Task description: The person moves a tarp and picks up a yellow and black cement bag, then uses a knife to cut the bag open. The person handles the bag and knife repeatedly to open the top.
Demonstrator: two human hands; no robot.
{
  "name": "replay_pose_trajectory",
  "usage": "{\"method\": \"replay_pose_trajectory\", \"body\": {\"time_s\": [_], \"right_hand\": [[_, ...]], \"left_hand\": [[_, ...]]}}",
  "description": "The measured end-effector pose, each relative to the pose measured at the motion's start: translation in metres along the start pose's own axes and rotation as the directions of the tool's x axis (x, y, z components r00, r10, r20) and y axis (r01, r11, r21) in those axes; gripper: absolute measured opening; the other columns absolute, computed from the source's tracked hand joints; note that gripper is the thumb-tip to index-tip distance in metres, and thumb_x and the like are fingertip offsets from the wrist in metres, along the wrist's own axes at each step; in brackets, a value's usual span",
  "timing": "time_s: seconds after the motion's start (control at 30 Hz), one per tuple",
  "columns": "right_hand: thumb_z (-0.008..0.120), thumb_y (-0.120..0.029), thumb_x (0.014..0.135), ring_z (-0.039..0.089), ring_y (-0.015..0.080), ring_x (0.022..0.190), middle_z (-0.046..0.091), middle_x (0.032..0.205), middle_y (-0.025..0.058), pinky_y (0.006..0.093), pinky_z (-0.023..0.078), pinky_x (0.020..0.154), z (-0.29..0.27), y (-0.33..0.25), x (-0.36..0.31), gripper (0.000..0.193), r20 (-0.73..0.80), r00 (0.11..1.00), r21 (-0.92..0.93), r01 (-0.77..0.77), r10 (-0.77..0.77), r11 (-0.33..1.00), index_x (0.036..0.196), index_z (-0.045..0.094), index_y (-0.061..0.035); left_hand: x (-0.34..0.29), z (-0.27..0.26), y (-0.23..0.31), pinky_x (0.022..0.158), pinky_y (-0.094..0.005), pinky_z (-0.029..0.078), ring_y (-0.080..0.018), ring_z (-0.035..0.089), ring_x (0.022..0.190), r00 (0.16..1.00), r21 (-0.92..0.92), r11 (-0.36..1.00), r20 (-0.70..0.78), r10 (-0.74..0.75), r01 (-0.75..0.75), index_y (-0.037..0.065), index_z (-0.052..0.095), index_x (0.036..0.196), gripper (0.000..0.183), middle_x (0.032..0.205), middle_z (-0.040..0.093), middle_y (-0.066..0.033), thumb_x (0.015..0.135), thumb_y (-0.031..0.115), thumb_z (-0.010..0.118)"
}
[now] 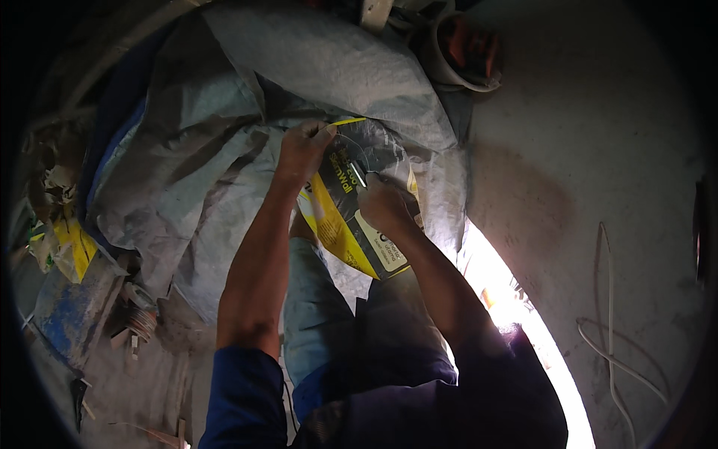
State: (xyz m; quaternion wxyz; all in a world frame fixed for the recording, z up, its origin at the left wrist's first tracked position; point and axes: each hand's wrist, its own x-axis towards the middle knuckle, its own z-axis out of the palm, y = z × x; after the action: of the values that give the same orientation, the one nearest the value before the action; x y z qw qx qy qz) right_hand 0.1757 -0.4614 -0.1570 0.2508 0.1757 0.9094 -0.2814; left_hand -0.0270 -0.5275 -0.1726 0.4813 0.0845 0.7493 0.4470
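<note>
Held up over my knees is a black and yellow printed sack (333, 217) with a rounded outline and a white label panel near its lower right. My left hand (305, 150) pinches its upper left edge between thumb and fingers. Across the sack's front lies my right hand (385, 206), closed around a slim tool (359, 175) with a bright, narrow, blade-like end. Its exact kind cannot be made out, since the fingers cover most of it. A thin curved line runs over the dark upper part of the sack.
A large grey sheet (329, 52) drapes in folds ahead. Beyond it at right stands a bucket (437, 56) with an orange-red thing inside. A pale cable (611, 329) loops at far right. Yellow scraps (75, 247) and a blue-stained board (71, 310) lie at left. Strong light falls right of my legs.
</note>
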Motion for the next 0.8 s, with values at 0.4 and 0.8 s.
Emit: {"method": "replay_pose_trajectory", "body": {"time_s": [0.4, 0.8], "right_hand": [[0.058, -0.021, 0.095, 0.069, 0.0367, 0.070, 0.065, 0.085, 0.0235, 0.0443, 0.057, 0.059, -0.018, -0.002, -0.011, 0.023, 0.089, 0.951, 0.487, -0.301, 0.296, 0.820, 0.097, 0.058, 0.0016], [0.056, -0.026, 0.102, 0.061, 0.0208, 0.050, 0.062, 0.072, 0.0132, 0.0358, 0.052, 0.046, -0.051, 0.000, -0.069, 0.025, 0.477, 0.853, 0.864, -0.410, 0.212, -0.294, 0.110, 0.048, -0.0033]], "left_hand": [[-0.026, 0.005, 0.018, 0.082, -0.0421, 0.049, -0.0275, 0.062, 0.092, 0.693, 0.692, 0.447, 0.108, 0.713, -0.568, 0.007, 0.073, 0.099, 0.020, 0.102, 0.069, -0.0073, 0.079, 0.011, 0.072], [-0.047, 0.013, 0.019, 0.085, -0.0375, 0.042, -0.0185, 0.056, 0.100, 0.593, 0.651, -0.077, 0.728, 0.345, -0.755, 0.012, 0.070, 0.115, 0.035, 0.100, 0.068, -0.0007, 0.082, 0.021, 0.063]]}}
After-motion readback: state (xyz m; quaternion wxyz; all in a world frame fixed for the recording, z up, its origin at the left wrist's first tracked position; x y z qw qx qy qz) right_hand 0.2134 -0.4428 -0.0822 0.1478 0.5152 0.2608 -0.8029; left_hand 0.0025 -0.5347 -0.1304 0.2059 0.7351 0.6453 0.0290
